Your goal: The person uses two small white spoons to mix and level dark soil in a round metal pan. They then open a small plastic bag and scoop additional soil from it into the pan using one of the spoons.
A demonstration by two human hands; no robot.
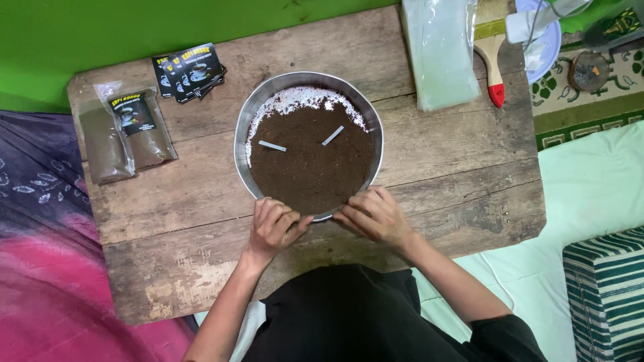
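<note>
A round metal basin sits near the middle of a worn wooden table, seen from directly above. It is filled almost to the rim with dark brown ground powder, and a crescent of white granules lies along the far inside edge. Two small pale flat strips rest on the powder's surface, one left of centre and one right of centre, well apart from each other. The person's left hand rests at the near rim of the basin, fingers curled loosely against the metal edge, grasping nothing else. The right hand sits just beside it on the same near rim, fingers bent and spread a little, fingertips touching the edge; whether either hand truly clasps the rim or only rests on it cannot be told. Left of the basin, near the table's edge, lie two clear packets of brown powder with a dark label, side by side. Behind them is a small fanned stack of dark printed sachets. At the far right of the table lies a stack of clear plastic bags, and just beside it a brush with a red-tipped wooden handle. Beyond the table's far edge is a green surface.
</note>
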